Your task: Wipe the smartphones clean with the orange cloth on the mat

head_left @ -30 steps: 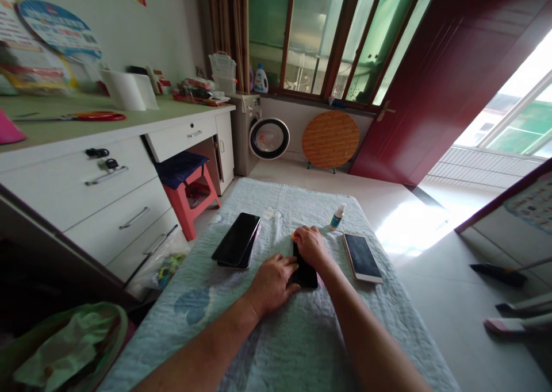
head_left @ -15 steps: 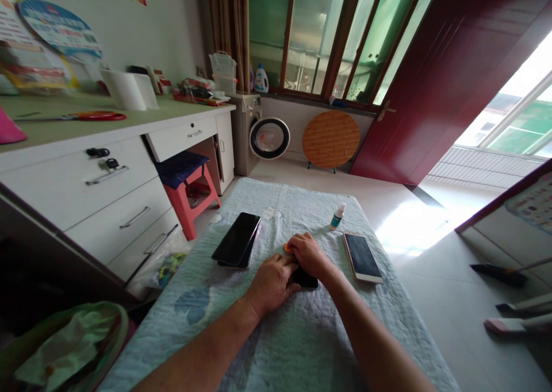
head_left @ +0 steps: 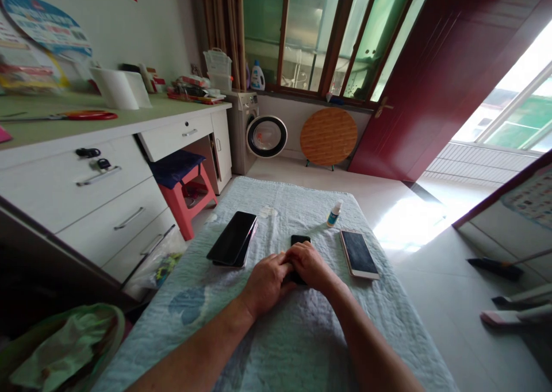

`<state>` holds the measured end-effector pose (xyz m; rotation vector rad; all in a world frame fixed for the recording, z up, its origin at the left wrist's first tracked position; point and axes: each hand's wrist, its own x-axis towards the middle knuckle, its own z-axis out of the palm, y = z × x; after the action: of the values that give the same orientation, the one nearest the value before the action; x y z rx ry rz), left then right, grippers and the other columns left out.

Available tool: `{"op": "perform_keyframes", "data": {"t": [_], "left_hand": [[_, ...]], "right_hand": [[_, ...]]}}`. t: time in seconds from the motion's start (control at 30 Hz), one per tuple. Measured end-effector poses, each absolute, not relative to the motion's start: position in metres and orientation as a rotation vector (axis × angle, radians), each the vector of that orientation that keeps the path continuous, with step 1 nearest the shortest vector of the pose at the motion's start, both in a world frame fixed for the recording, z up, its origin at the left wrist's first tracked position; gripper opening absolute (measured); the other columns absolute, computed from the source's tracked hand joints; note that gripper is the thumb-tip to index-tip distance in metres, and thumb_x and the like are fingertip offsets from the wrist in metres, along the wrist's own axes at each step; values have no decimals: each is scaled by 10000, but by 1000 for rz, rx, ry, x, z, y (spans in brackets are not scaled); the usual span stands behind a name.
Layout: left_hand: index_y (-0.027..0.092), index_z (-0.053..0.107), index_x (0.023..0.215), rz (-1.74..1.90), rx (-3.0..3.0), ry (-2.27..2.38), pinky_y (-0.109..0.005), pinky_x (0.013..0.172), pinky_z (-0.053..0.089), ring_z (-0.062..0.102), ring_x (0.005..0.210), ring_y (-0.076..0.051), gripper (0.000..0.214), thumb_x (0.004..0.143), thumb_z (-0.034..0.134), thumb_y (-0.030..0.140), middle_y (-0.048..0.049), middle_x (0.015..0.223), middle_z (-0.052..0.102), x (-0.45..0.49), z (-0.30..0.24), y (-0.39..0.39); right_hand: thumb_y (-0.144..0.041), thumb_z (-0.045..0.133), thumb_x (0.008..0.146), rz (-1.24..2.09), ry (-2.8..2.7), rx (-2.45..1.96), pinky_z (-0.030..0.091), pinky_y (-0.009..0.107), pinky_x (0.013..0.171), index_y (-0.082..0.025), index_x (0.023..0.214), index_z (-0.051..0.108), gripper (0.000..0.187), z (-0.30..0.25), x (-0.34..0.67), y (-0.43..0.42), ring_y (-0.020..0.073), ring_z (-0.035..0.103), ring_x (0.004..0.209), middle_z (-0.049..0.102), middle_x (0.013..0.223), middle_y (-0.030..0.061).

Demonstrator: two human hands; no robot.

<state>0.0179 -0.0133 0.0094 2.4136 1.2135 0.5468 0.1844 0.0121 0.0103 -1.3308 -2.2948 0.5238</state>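
Observation:
A small black phone lies flat in the middle of a pale green quilted cloth; only its far end shows. My left hand rests on its left side with fingers curled against the edge. My right hand lies over the near part of the phone, fingers bunched together, and whatever is under them is hidden. The two hands touch each other. To the left lies a stack of two dark phones. To the right are a pale-rimmed phone and a small white bottle.
A white desk with drawers runs along the left, with a red stool under it. A green bag sits at the near left. A washing machine and a round wooden board stand at the far wall.
My right hand has slid toward me along the black phone, uncovering its far end. The orange bit seen by its fingers earlier no longer shows. The view shifted slightly.

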Motion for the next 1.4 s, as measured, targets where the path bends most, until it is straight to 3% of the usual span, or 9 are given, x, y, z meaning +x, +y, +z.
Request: {"op": "perform_keyframes", "data": {"t": [0.27,0.5,0.8,1.07,1.4], "left_hand": [[232,703,987,506,2480,1227,-346,887,470,598,988,-238,139,873,632,267,-37,1049,655,19,7,-13],[230,691,1007,516,2474,1183,-352,933,455,599,1020,-240,150,870,631,238,-28,1097,686,19,7,-13],[225,686,933,505,2484,1185,-315,853,454,594,967,-222,76,868,650,243,-9,1012,687,19,7,-12],[237,689,979,559,2456,1140,-311,877,445,593,985,-216,116,874,639,239,-6,1040,690,18,2,-11],[218,696,1005,544,2492,1167,-330,899,465,603,998,-226,152,856,664,227,-19,1069,692,18,3,-11]], "right_hand": [[-124,486,931,282,-2197,-1446,366,246,840,-194,852,671,213,2,188,24,160,526,861,674,920,24],[-132,475,930,185,-2106,-1565,344,262,825,-196,839,655,212,0,195,28,172,496,825,673,909,24],[-8,520,715,287,-2169,-1406,383,257,795,-189,775,616,214,-1,197,18,172,500,852,585,861,36],[-45,560,652,446,-2267,-1319,397,252,751,-192,727,639,184,7,200,12,161,508,805,571,789,17],[-107,523,850,218,-2162,-1503,375,264,802,-195,772,641,167,4,204,16,167,500,841,602,850,33]]}}
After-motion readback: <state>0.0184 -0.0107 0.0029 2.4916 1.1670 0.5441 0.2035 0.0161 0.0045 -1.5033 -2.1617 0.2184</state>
